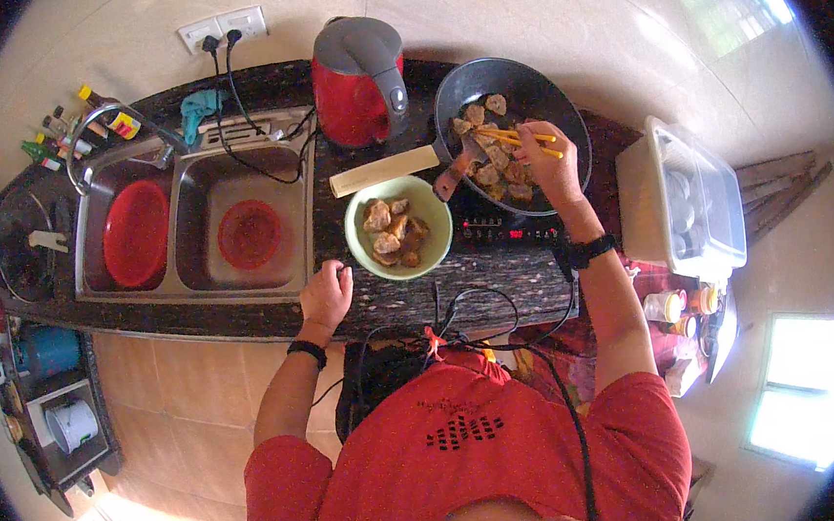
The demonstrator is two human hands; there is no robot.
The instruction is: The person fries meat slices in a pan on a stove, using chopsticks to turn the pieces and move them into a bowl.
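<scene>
My right hand (pixel 550 163) grips a pair of yellow chopsticks (pixel 517 136) over a dark frying pan (pixel 555 103). The chopsticks' tips reach in among browned pieces of food (pixel 497 157), which look like meat. A brown spatula (pixel 463 169) leans across the pan's near-left rim. The pan's cream handle (pixel 384 171) points left, above a pale green bowl (pixel 445 240) that holds several more such pieces (pixel 386 243). Left of this bowl, my left hand (pixel 326 295) rests at the counter's front edge with its fingers curled in; I see nothing held in it.
Beneath the pan is an induction cooktop (pixel 492 234) with lit red digits. Behind the bowl stands a red electric kettle (pixel 352 104). A double sink (pixel 299 262) with red basins (pixel 137 235) lies left. A plastic bin (pixel 640 202) stands right. Black cables (pixel 516 311) hang before me.
</scene>
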